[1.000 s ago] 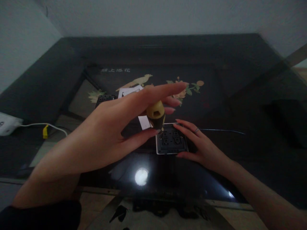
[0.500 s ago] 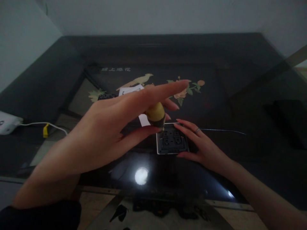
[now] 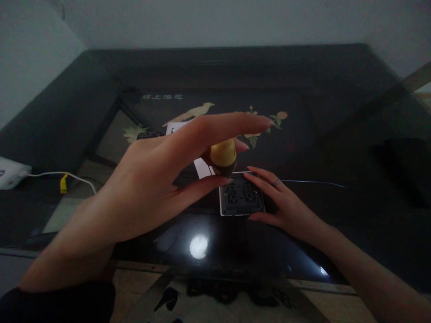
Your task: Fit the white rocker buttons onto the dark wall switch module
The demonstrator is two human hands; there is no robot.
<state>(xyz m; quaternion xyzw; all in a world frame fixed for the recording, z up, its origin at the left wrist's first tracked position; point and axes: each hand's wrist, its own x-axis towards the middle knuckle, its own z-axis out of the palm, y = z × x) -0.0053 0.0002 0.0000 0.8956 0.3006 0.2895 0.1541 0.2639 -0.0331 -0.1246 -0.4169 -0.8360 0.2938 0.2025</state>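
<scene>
Screwdriver (image 3: 223, 157) in left hand (image 3: 151, 184)

Dark sleeve (image 3: 57, 303) at left wrist, ring (image 3: 276, 182) on right finger

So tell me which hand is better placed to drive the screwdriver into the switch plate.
Probably the left hand: its fingers pinch the yellow-handled screwdriver upright at the switch plate. The right hand lies flat, steadying the plate's edge.

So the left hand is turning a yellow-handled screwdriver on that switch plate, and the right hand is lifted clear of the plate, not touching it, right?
Not quite. In the head view the right hand is not lifted clear: it rests on the table with its fingers against the switch plate. The rest holds: the left hand grips the yellow-handled screwdriver over the plate.
</scene>
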